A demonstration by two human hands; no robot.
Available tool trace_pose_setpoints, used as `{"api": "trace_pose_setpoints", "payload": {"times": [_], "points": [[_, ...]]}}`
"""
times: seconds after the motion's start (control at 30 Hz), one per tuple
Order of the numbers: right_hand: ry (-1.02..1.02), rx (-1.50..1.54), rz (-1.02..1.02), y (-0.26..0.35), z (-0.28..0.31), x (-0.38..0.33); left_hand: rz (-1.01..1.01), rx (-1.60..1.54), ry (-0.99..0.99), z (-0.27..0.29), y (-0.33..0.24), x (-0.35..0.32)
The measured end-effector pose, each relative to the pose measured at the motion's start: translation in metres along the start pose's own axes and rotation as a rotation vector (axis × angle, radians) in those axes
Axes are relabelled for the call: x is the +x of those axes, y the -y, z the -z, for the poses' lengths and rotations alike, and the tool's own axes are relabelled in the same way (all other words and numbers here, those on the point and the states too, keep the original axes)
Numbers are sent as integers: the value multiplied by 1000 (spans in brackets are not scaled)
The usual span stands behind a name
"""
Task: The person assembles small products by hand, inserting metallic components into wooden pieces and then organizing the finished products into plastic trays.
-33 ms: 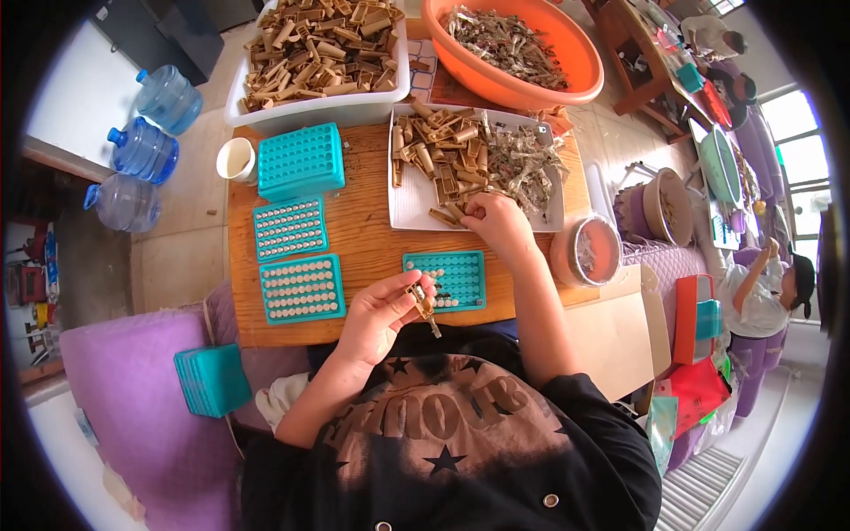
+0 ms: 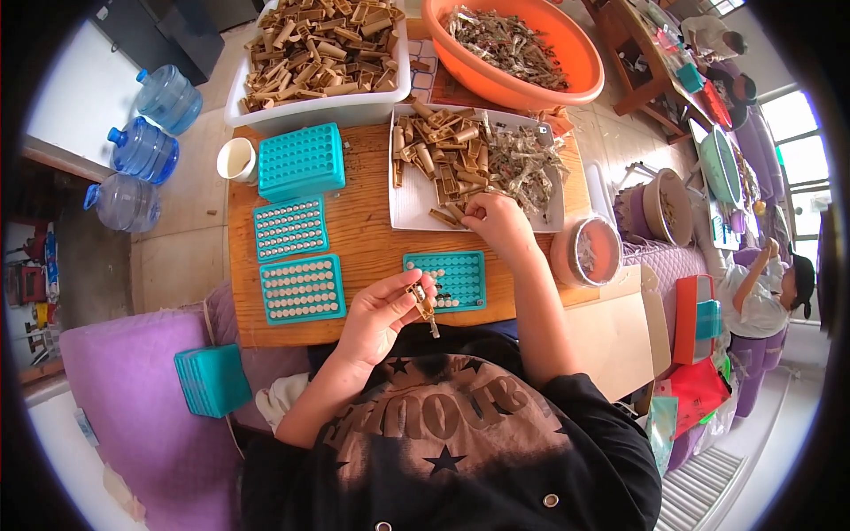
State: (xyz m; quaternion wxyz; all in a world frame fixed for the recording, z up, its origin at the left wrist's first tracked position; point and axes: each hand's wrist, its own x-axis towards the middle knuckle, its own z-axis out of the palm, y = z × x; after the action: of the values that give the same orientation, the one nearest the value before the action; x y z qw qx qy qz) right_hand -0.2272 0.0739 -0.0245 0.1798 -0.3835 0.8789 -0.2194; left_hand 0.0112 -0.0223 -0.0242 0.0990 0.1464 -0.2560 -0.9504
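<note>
Surface: one wooden table [image 2: 367, 195], worn grain, under and beyond both hands. Room: tiled floor [image 2: 190, 234]; three blue water bottles [image 2: 146, 152], far left of the left hand.

Beyond the right hand: one white box [image 2: 412, 202], brown casings and metallic parts [image 2: 522, 168] inside; farther, one orange basin [image 2: 580, 88]. Right of it: one pail [image 2: 562, 252]. Just beyond the left hand: one teal tray [image 2: 467, 273], partly filled. To its left: two more, filled with rows of small pieces.

Left hand [image 2: 381, 317]: thumb and fingers pinched on one gold-brown holder [image 2: 425, 307], in front of the torso. Right hand [image 2: 492, 219]: fingers bunched at the casings [image 2: 452, 215] by the box's near side; whether gripping one, cannot tell.

Holder: long axis slanting, lower end toward the body and slightly right, metallic tip [image 2: 435, 331] protruding below the fingers.
</note>
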Motion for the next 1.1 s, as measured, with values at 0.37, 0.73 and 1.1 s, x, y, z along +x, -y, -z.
{"api": "trace_pose_setpoints", "payload": {"times": [0.37, 0.73, 1.1], "points": [[-294, 231, -59, -20, 27, -4, 21, -75, 11, 4, -3, -3], [-230, 189, 58, -3, 11, 1, 7, -85, 33, 2, -4, -6], [-144, -138, 12, 26, -23, 23, -27, -86, 6, 3, -1, -5]]}}
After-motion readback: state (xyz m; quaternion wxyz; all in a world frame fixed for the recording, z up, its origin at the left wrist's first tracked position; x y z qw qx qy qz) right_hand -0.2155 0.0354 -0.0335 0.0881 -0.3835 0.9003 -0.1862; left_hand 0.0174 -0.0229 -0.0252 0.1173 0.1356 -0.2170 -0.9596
